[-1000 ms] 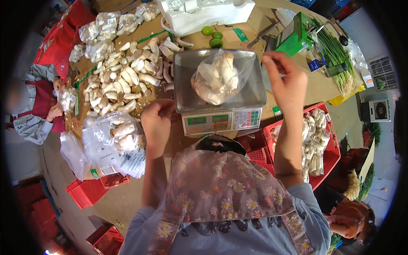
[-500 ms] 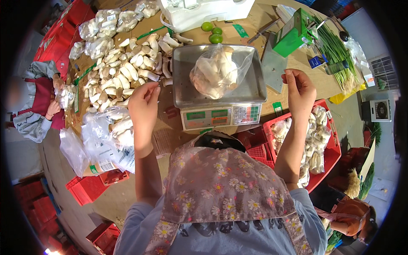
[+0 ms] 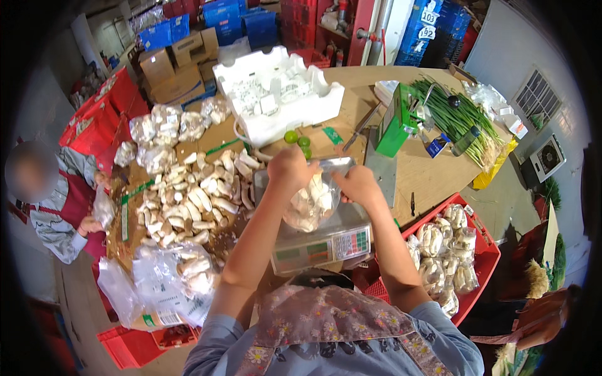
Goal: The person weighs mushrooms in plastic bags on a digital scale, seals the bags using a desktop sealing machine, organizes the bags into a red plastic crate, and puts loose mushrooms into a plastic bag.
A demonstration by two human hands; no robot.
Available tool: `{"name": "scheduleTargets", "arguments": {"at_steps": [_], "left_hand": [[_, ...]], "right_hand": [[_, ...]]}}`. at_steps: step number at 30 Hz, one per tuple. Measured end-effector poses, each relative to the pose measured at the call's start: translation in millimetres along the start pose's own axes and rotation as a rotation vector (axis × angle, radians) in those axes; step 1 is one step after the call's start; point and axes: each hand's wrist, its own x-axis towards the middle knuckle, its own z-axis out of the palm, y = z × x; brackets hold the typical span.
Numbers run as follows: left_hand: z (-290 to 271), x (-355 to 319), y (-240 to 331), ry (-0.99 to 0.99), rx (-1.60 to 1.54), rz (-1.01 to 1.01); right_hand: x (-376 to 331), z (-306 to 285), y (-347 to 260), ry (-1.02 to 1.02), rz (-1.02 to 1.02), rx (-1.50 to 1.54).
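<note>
The left hand (image 3: 292,168) and right hand (image 3: 360,185) pinch the mushroom bag (image 3: 308,209), its mouth up at their grip, its long axis slanting down-left toward the scale (image 3: 352,245) beneath.

At fingers (image 3: 352,180): cream mushrooms (image 3: 321,195), clear bag (image 3: 303,220) | beyond: 3 green limes (image 3: 304,141) | right: red crate (image 3: 489,243) | nearer: mauve daisy-print apron (image 3: 332,316)

Brightly lit table (image 3: 433,182), clear bag (image 3: 307,213) catching highlights, curved fisheye edges, black corners

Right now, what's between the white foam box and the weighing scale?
Head view: round green fruits, a green strip and a mushroom on the tabletop.
</note>
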Motion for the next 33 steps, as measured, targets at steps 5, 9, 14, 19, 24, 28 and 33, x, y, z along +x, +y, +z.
{"name": "scheduleTargets", "arguments": {"at_steps": [5,9,14,19,24,28,33], "left_hand": [[27,22,-24,-0.103,0.14,0.131],[16,21,-48,-0.298,-0.094,0.109],[-7,-14,-52,0.315,-0.128,0.058],[-33,-67,-31,0.365,-0.253,0.047],[-17,-69,-27,0.33,-0.114,0.053],[1,-58,-15,0.327,0.007,0.061],[11,-12,-6,0.194,0.01,-0.033]], "right_hand": [[26,25,33,0.204,-0.218,-0.274],[21,23,19,0.231,-0.241,-0.112],[11,8,-2,0.342,-0.37,-0.051],[-1,5,7,0.418,-0.448,0.03],[-2,19,12,0.427,-0.336,-0.132],[-17,10,-8,0.445,-0.247,-0.188],[-26,8,-23,0.65,-0.841,-0.011]]}}
